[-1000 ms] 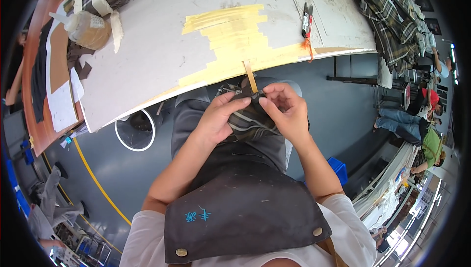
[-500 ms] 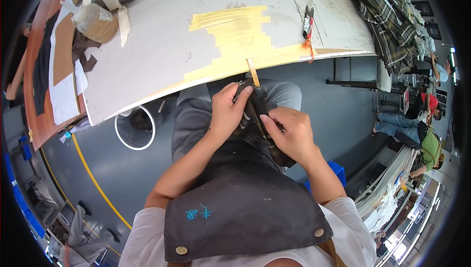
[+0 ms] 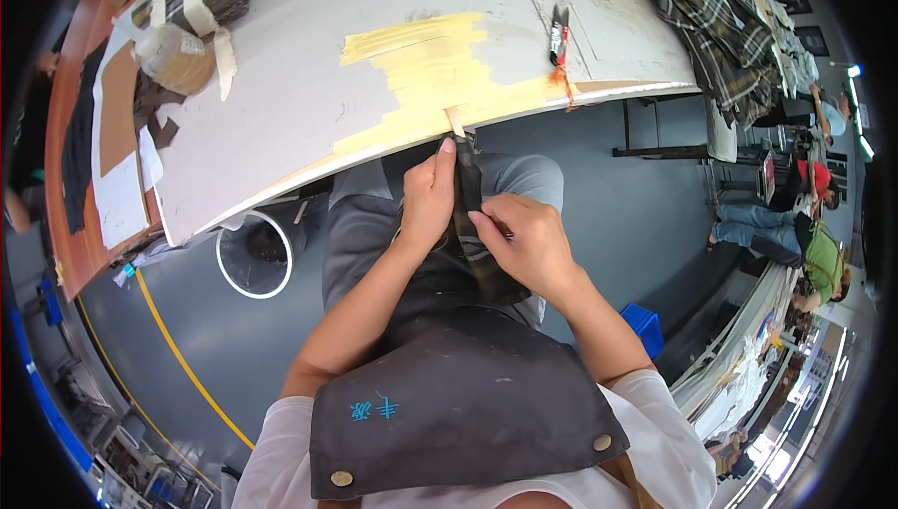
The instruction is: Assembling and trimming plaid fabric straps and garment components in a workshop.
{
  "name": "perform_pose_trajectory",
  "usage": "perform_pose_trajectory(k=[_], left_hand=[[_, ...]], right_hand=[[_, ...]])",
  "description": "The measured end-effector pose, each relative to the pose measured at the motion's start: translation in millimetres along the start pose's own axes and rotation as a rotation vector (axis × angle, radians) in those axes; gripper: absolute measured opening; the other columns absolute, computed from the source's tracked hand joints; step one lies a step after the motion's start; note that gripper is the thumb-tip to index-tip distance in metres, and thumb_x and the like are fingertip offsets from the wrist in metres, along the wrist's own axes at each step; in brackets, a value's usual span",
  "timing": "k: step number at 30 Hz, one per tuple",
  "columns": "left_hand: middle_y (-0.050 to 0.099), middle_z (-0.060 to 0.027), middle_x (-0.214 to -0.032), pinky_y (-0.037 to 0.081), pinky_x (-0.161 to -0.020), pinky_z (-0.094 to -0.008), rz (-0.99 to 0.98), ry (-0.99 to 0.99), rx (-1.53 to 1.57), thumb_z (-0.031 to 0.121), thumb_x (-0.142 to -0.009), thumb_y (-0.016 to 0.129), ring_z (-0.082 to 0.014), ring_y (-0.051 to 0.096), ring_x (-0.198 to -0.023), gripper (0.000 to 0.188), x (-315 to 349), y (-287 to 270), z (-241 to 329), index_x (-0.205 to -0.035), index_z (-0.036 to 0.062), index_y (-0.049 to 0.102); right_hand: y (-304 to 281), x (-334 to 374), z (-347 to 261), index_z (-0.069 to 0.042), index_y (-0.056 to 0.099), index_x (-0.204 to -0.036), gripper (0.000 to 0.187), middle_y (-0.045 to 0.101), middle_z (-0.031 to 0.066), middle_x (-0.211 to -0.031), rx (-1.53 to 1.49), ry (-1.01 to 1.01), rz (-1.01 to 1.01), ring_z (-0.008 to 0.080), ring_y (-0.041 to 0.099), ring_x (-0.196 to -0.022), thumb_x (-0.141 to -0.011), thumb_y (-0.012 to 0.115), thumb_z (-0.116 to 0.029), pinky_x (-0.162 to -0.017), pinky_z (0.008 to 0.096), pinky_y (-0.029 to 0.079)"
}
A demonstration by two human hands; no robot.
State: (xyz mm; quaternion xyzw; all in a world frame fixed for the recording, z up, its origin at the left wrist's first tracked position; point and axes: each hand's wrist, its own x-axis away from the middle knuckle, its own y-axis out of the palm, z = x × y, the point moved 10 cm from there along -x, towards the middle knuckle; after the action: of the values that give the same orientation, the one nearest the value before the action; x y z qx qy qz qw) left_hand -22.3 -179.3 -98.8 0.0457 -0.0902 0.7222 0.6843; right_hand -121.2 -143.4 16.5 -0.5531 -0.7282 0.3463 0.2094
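Observation:
A narrow strip of dark plaid cloth hangs from the table edge over my lap. My left hand pinches its upper end, the thumb lying along the cloth. Lower down, my right hand grips the strip's right edge between thumb and curled fingers. A flat, pale wooden stick juts from the table edge, and the cloth's upper end covers its near tip. Whether the stick runs inside the cloth or behind it, I cannot tell. Yellow tape covers the tabletop around the stick's far end.
On the pale tabletop lie dark pens with an orange tie. A cloudy plastic bottle and bundled plaid cloth stand left; more plaid cloth is piled right. Below are a white-rimmed bin and a blue crate. People work at right.
Both hands have brought the cloth up to the stick, and its upper end now hides more of the stick's tip. The strip hangs straighter. The whole view has shifted slightly.

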Motion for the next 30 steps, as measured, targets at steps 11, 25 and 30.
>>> perform_pose_trajectory(k=[11, 25, 30], left_hand=[[0.051, -0.0231, -0.057, 0.041, -0.052, -0.0417, 0.056, 0.093, -0.310, 0.017, -0.085, 0.050, -0.0373, 0.053, -0.053, 0.029, -3.4, -7.9, 18.8, -0.068, -0.0051, 0.056], [0.061, -0.0046, -0.080, 0.047, -0.060, -0.0204, -0.053, 0.105, 0.171, 0.001, -0.081, 0.062, -0.0075, 0.057, -0.069, 0.009, 14.8, -14.8, 46.9, -0.090, -0.0021, 0.063], [0.062, -0.0060, -0.084, 0.049, -0.064, -0.0216, -0.101, -0.128, 0.429, 0.000, -0.083, 0.059, -0.0092, 0.059, -0.071, 0.011, 16.5, -10.8, 23.0, -0.094, -0.0037, 0.058]], right_hand=[[14.0, 8.2, 23.7, -0.002, 0.059, -0.078, 0.012, 0.056, 0.0106, -0.062, 0.004, 0.077, -0.066, 0.0245, 0.055, -0.050, -0.073, 0.067, -0.010, -0.048, 0.0326, 0.042], [35.0, -20.6, 77.7, 0.000, 0.056, -0.085, 0.010, 0.059, 0.0015, -0.071, -0.827, 0.456, -0.026, 0.0041, 0.054, -0.060, -0.082, 0.063, -0.006, -0.053, 0.0176, 0.045], [42.0, -19.8, 76.8, 0.000, 0.054, -0.088, 0.013, 0.059, 0.0006, -0.074, -0.915, 0.488, -0.080, 0.0042, 0.054, -0.061, -0.081, 0.064, -0.005, -0.053, 0.0172, 0.044]])
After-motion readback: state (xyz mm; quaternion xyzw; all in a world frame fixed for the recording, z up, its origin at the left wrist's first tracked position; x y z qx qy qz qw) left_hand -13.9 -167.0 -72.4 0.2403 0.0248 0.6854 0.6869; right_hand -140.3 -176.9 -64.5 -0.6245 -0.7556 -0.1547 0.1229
